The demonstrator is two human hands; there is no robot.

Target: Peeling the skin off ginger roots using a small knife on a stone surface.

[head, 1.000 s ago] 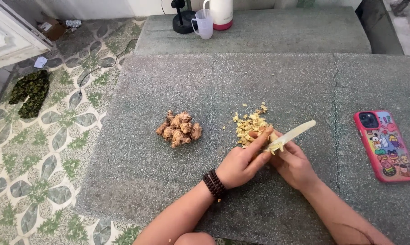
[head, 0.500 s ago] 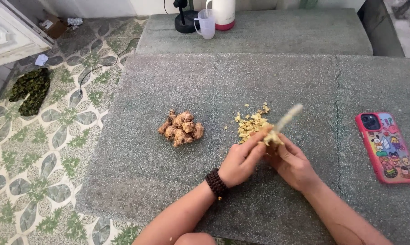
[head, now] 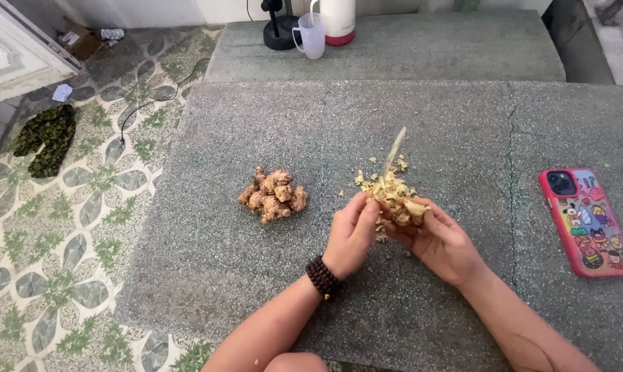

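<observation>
My left hand (head: 351, 235), with a dark bead bracelet on the wrist, is closed on a small piece of ginger root that my fingers mostly hide. My right hand (head: 441, 242) grips a pale knife (head: 395, 149) whose blade points up and away from me. Both hands meet just in front of a loose pile of yellowish peelings (head: 386, 186) on the grey stone slab (head: 463, 124). A heap of unpeeled brown ginger roots (head: 273, 195) lies to the left of my hands, untouched.
A phone in a red cartoon case (head: 588, 222) lies on the slab at the right. At the far end stand a clear plastic jug (head: 313, 36), a white and red flask (head: 337, 21) and a black stand base (head: 279, 33). Patterned floor tiles (head: 84, 207) lie to the left, with a dark cloth (head: 46, 138).
The knife blade has swung from lying out to the right to pointing up and away. Both hands stay together at the peelings pile.
</observation>
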